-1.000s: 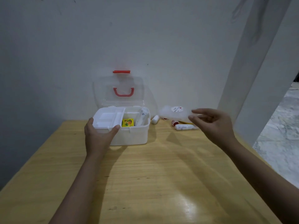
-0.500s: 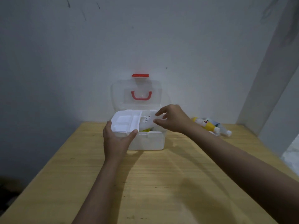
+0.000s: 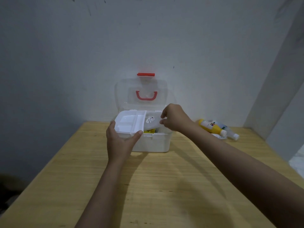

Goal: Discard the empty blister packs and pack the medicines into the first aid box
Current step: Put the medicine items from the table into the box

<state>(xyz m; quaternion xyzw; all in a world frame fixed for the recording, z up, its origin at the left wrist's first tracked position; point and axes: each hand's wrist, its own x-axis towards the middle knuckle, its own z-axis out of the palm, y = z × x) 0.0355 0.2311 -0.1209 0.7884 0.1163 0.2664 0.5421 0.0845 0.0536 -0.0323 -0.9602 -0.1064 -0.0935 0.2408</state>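
The white first aid box (image 3: 153,143) stands open at the back of the wooden table, its clear lid (image 3: 141,86) with a red handle upright against the wall. My left hand (image 3: 120,142) grips the white inner tray (image 3: 130,122), which sits tilted over the box's left half. My right hand (image 3: 175,117) pinches a clear plastic packet with a round label (image 3: 151,121) and holds it slanted into the box's right half. Something yellow (image 3: 149,131) shows inside, under the packet.
A yellow bottle (image 3: 209,126), a clear bottle (image 3: 227,131) and a small white tube (image 3: 219,137) lie on the table to the right of the box. A grey wall stands behind and a pillar to the right. The table's left edge drops to a dark floor.
My right hand has carried the clear packet from the right of the box to over its open right half and lowered it in. My left hand has stayed on the tray.
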